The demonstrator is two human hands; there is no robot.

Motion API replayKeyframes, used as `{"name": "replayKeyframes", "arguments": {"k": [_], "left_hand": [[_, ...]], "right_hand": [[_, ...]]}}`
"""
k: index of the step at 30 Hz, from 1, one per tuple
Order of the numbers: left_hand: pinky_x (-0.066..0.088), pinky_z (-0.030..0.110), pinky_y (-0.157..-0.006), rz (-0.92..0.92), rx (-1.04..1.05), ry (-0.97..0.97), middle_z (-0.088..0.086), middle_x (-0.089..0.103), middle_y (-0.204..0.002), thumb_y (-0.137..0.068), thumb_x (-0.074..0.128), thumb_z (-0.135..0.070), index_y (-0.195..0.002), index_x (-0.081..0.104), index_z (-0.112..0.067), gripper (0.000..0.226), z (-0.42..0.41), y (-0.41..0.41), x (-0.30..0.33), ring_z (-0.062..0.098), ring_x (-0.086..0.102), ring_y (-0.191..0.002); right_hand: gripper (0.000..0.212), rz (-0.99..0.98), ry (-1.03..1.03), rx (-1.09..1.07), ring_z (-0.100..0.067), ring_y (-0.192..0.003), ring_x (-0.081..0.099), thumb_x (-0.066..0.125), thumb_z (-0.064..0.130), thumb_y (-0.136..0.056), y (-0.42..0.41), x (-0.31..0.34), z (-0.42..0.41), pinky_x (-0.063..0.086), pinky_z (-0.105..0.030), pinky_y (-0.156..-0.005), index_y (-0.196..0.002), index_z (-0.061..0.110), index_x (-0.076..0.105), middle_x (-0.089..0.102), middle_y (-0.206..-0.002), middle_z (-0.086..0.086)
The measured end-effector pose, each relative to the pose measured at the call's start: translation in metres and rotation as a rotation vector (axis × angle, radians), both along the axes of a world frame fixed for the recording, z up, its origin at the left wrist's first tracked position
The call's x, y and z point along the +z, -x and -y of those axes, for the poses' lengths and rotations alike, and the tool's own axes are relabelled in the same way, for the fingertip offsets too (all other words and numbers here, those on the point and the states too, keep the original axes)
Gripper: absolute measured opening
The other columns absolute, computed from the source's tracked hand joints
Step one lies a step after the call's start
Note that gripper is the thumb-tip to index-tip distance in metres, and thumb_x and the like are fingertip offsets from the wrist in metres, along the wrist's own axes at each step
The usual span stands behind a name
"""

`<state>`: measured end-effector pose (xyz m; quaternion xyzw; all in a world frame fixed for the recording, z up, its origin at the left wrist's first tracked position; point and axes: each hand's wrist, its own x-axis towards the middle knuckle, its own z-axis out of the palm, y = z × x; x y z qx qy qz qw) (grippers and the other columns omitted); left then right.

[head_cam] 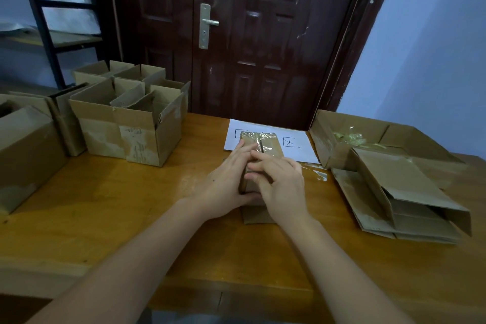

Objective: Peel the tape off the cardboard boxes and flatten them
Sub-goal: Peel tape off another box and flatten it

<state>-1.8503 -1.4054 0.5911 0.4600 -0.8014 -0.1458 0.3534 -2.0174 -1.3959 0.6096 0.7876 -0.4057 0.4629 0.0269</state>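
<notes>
**Both hands on the taped box at the middle of the table**

I am looking down at a small taped cardboard box (259, 155) that is standing at the middle of the wooden table (131, 205), its far end lying over a white sheet of paper (297, 143) with hand-drawn marks. Clear tape (263, 138) is running along the box's top seam.

My left hand (226, 187) is cupping the box's left side, fingers lying over the top and the thumb curling under the near end, so it is gripping the box. My right hand (278, 181) is resting on the top near the seam with its fingers bent against the tape; I cannot tell whether it is actually pinching the tape or only pressing on it.

To the left, a cluster of open cardboard boxes (131, 118) is standing with flaps up, well apart from my hands. To the right, flattened boxes (399, 197) are lying in a loose stack, and behind them an open box (355, 134) is holding crumpled strips of peeled tape (349, 137). A dark door (249, 34) is standing beyond the table.
</notes>
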Motion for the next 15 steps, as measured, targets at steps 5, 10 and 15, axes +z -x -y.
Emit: {"name": "replayKeyframes", "arguments": {"k": [5, 10, 15], "left_hand": [[0.036, 0.044, -0.119, 0.047, 0.011, 0.001, -0.048, -0.004, -0.156, -0.083, 0.082, -0.053, -0.156, 0.026, -0.037, 0.093, 0.0004, -0.0001, 0.0011, -0.005, -0.003, -0.155], [0.039, 0.048, -0.118, 0.062, 0.002, -0.009, -0.028, 0.007, -0.168, -0.084, 0.082, -0.052, -0.152, 0.032, -0.037, 0.086, 0.0036, -0.0029, 0.0018, -0.004, -0.004, -0.156], [0.038, 0.052, -0.119, 0.048, -0.014, -0.028, -0.029, 0.008, -0.168, -0.083, 0.083, -0.05, -0.152, 0.032, -0.038, 0.087, 0.0055, -0.0048, 0.0011, -0.002, -0.002, -0.157]], "right_hand": [[0.013, 0.012, 0.047, -0.014, -0.005, -0.097, 0.064, 0.073, 0.014, -0.091, 0.0018, -0.0006, 0.0048, 0.045, -0.035, -0.09, -0.102, 0.017, 0.079, 0.077, -0.101, 0.01], [0.014, 0.032, -0.019, -0.075, -0.013, -0.097, 0.058, 0.059, 0.028, -0.097, -0.001, -0.0063, 0.0021, 0.046, -0.033, -0.081, -0.096, 0.023, 0.072, 0.075, -0.107, 0.008], [0.01, -0.013, -0.146, -0.063, -0.026, -0.108, 0.058, 0.061, 0.021, -0.097, 0.0051, -0.0044, 0.0025, 0.04, -0.036, -0.083, -0.099, 0.028, 0.068, 0.072, -0.117, 0.009]]}}
